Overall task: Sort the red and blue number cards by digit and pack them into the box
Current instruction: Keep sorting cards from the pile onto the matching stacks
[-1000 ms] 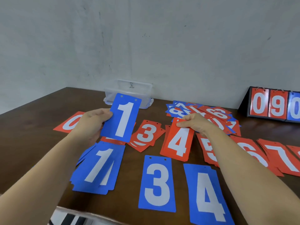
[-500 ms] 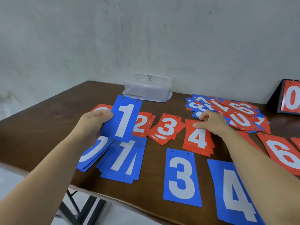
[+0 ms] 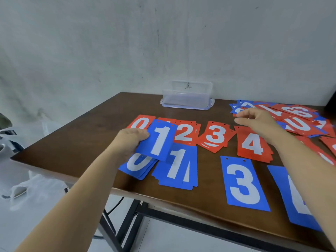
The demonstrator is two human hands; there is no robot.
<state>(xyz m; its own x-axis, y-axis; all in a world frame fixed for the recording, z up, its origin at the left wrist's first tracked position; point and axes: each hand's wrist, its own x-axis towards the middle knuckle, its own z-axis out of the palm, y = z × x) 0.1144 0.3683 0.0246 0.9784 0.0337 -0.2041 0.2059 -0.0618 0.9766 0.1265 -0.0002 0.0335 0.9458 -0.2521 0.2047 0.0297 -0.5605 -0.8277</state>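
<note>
A blue 1 in the left hand covers nearly all of the red 1 pile, a corner of the red 0 and the top of the blue 0 pile. The right hand is blurred; whether it pinches anything cannot be told. The right forearm hides most of the blue 4. The heap and a dark object are cut by the right edge. The mark on the box is too small to read.

Bright, soft light, no dark shadows. Table front shines a bit. Right hand v. blurry. Pic bends at edges.
</note>
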